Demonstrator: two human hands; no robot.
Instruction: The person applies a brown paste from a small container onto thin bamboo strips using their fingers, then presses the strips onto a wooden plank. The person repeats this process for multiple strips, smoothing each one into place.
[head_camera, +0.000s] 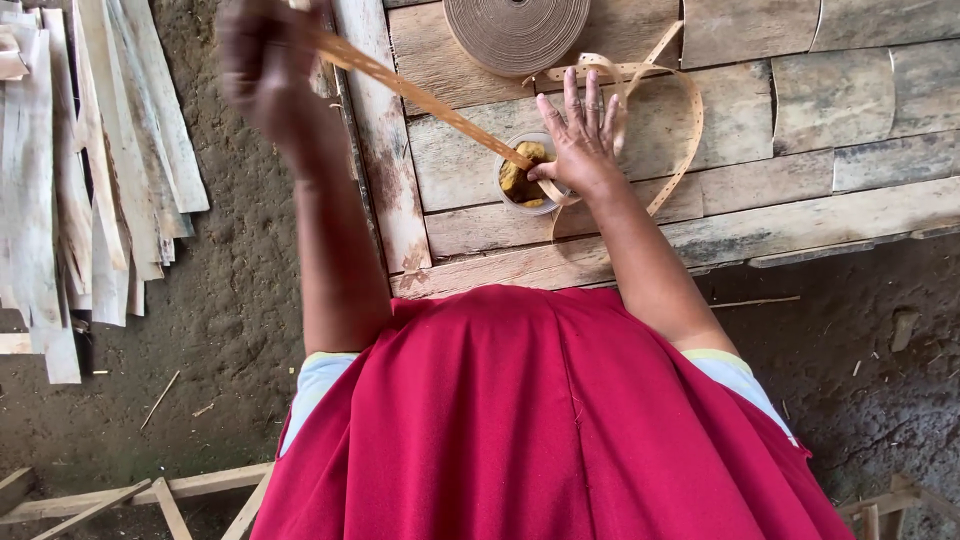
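strip (420, 98), thin and tan, runs taut from left hand (265, 70), blurred, clenched on its raised end, down to small cup (522, 172) on plank tabletop (800, 150). right hand (580, 140), fingers spread, presses strip at cup rim. coiled roll (515, 30) beyond.

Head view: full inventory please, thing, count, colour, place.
thin tan wooden strip: one, tan, stretched from left hand to the cup, looping on past the right hand
small round cup of yellowish paste: one, pale, on the plank table
rolled coil of tan strip: one, tan, top edge
weathered grey plank table: one, upper right
pale split wooden slats: many, on the dirt floor, left
red cloth garment: one, bottom centre
left hand: raised, blurred, gripping the strip
right hand: fingers spread, pressing the strip at the cup
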